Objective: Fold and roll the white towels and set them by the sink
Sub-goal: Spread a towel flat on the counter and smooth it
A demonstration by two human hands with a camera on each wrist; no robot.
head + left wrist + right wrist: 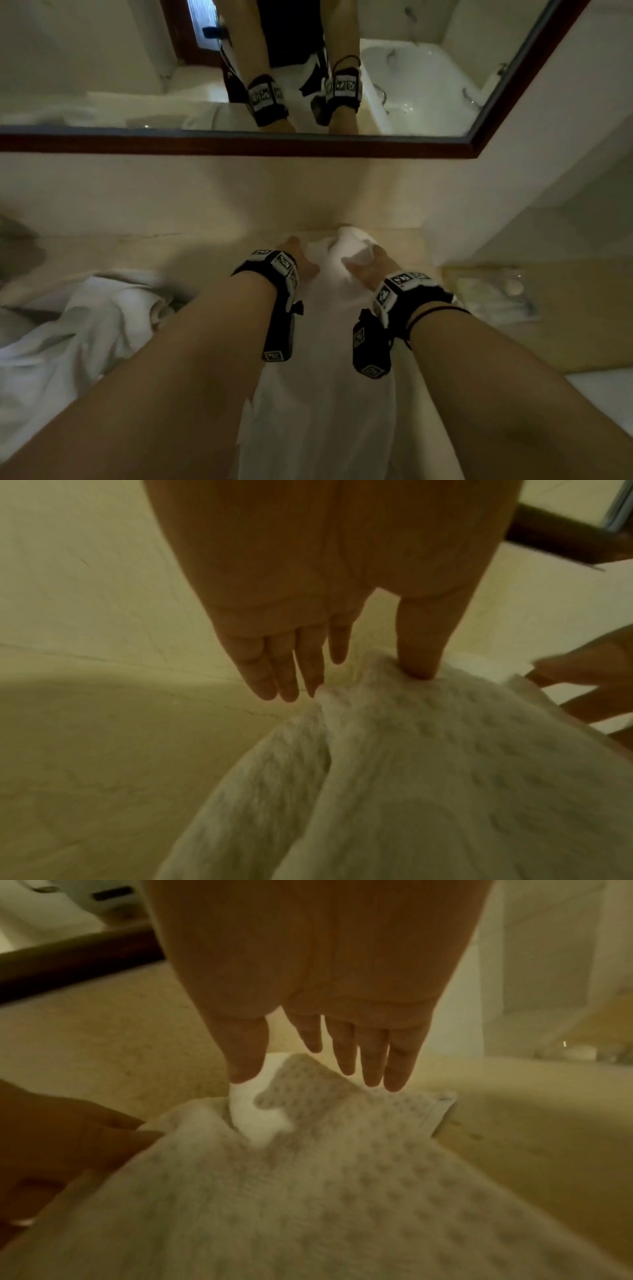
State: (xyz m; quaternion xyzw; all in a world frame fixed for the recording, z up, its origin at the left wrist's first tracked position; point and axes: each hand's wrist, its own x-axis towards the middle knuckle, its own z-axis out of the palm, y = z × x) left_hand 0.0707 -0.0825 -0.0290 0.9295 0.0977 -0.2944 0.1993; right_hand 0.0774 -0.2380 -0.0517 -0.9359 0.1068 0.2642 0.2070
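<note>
Head view shows your two hands at the far end of a white towel (318, 394) that lies lengthwise on the table (102, 253), running from you toward the wall under the mirror (239, 144). Your left hand (296, 258) is spread, fingers (284, 669) straight, thumb pressing the towel's far edge. Your right hand (368, 265) is likewise spread, its thumb on a raised fold of the towel. A second, crumpled towel (85, 325) lies to the left.
</note>
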